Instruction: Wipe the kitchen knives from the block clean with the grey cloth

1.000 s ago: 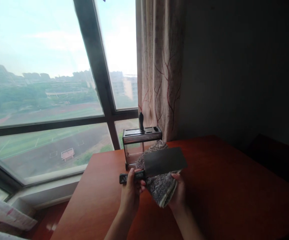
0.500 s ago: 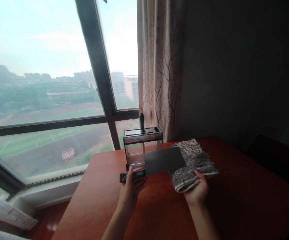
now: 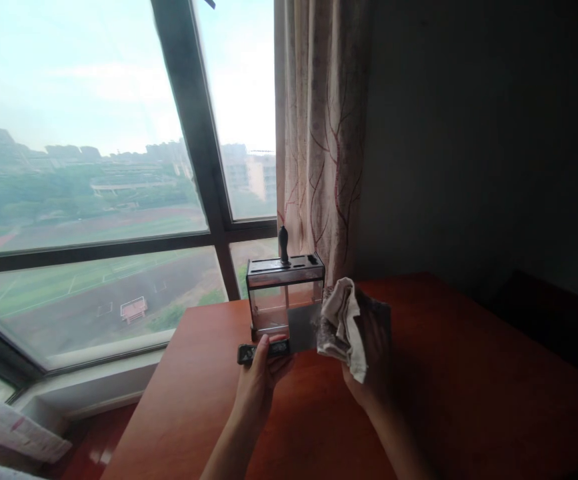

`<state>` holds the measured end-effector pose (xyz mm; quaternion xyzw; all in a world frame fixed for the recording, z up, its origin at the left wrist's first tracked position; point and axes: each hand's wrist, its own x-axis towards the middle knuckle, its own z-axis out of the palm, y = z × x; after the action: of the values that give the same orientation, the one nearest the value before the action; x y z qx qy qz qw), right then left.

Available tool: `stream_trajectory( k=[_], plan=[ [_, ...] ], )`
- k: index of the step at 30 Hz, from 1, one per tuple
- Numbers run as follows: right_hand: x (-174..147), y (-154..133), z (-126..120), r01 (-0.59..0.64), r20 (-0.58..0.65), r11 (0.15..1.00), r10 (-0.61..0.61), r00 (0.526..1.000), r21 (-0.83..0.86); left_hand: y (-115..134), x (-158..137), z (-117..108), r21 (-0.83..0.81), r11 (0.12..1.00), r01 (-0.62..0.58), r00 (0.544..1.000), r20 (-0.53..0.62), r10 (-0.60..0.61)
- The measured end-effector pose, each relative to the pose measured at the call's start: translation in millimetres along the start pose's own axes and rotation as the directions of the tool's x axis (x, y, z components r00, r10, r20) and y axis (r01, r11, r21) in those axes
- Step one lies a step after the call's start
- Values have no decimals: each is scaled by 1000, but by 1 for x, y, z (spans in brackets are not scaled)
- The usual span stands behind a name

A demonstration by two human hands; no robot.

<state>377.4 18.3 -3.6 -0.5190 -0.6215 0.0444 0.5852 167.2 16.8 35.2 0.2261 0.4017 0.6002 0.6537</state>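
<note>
My left hand (image 3: 261, 373) is closed around the dark handle of a cleaver (image 3: 303, 327), its broad grey blade pointing right above the table. My right hand (image 3: 371, 367) holds a bunched cloth (image 3: 341, 320), pale on one side and dark and fuzzy on the other. The cloth covers the outer part of the blade, so that end is hidden. Just behind the cleaver stands a clear-sided knife block (image 3: 285, 270) with a slotted metallic top. A black-handled tool (image 3: 283, 245) is upright in it, its handle sticking out above the top.
The reddish-brown wooden table (image 3: 189, 393) spreads under both hands. Beyond its left edge is a large window with a dark frame (image 3: 219, 235). A patterned curtain (image 3: 319, 133) hangs behind the knife block, beside a dark wall (image 3: 469, 133).
My right hand has moved left and turned, bringing the cloth from beside the cleaver over its outer blade. The cloth is now folded and bunched. My left hand has barely moved.
</note>
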Motion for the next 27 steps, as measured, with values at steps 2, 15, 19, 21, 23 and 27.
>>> stream_trajectory(
  k=[2,15,19,21,23,27],
  plan=[
    [-4,-5,3,136,99,950,-112,989,-282,-1,0,0,1,1000,-10,1000,-1,10],
    [-21,-72,29,347,426,860,-173,888,-374,-11,-9,5,40,999,-27,997,79,24],
    [-5,-73,22,410,503,855,-215,837,-317,-7,-9,4,36,999,-34,989,148,28],
    [4,-67,18,419,500,849,-224,837,-321,-6,-7,2,25,999,-40,988,150,36],
    [12,-59,15,397,469,845,-206,859,-357,-5,-3,0,10,999,-38,993,117,37],
    [17,-40,10,331,395,833,-151,906,-443,-4,3,-4,24,1000,-16,999,52,15]
  ],
)
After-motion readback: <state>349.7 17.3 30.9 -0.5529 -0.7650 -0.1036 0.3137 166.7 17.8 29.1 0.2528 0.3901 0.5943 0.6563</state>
